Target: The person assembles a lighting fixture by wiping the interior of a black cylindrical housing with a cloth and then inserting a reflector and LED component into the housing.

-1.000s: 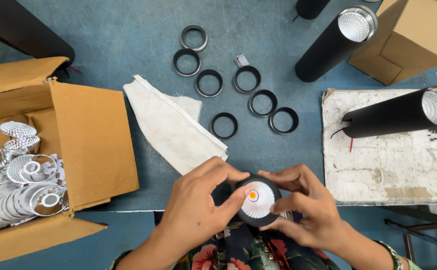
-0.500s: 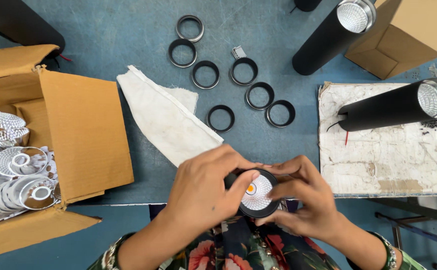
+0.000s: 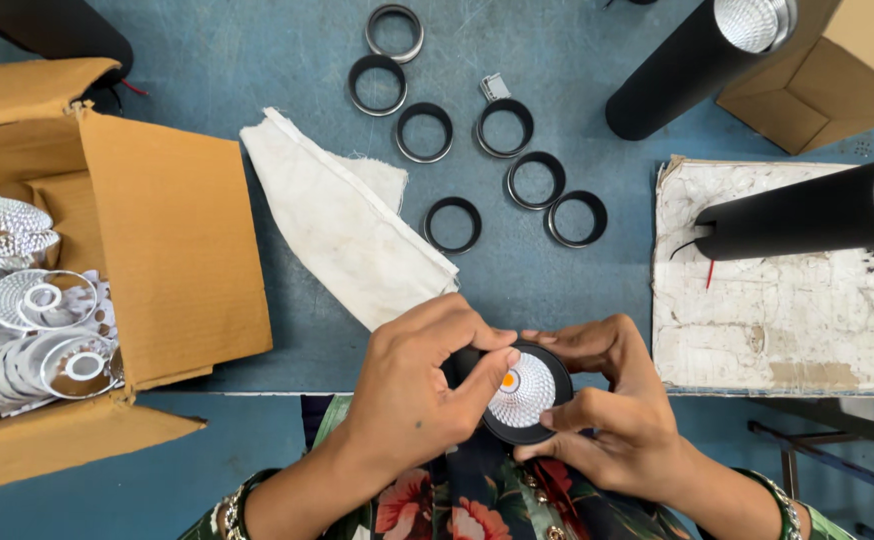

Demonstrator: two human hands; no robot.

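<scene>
Lamp head (image 3: 522, 392), round, black-rimmed, with a silver faceted reflector and an orange dot at its middle: held at lower centre of the frame, just past the near edge of the counter (image 3: 257, 50), above a floral-print lap.

Left hand (image 3: 419, 385): fingers curled over the left side of the lamp head, thumb pressed onto the reflector face beside the orange dot.

Right hand (image 3: 617, 400): fingers pinching the black rim from the right and from below.

Step in hand, by judgement: seating or pressing the reflector into its black housing; both hands grip the one piece, so the fitting looks under way rather than finished. A next move would call for even pressure round the rim and a steady hold so that the reflector sits flat.

Other stock on the blue counter:
- Black rings (image 3: 454, 224), seven, loose, upper centre; one at the top looks greyer.
- White cloth (image 3: 347, 225), folded, lying diagonally left of centre.
- Cardboard box (image 3: 172, 240), open, left of frame, holding silver reflectors (image 3: 42, 300) in a heap.
- Black tube housings: one (image 3: 692, 65) at upper right, one (image 3: 807, 210) lying on a worn white board (image 3: 787, 320) at right.
- Second cardboard box (image 3: 827, 70), upper right corner.
</scene>
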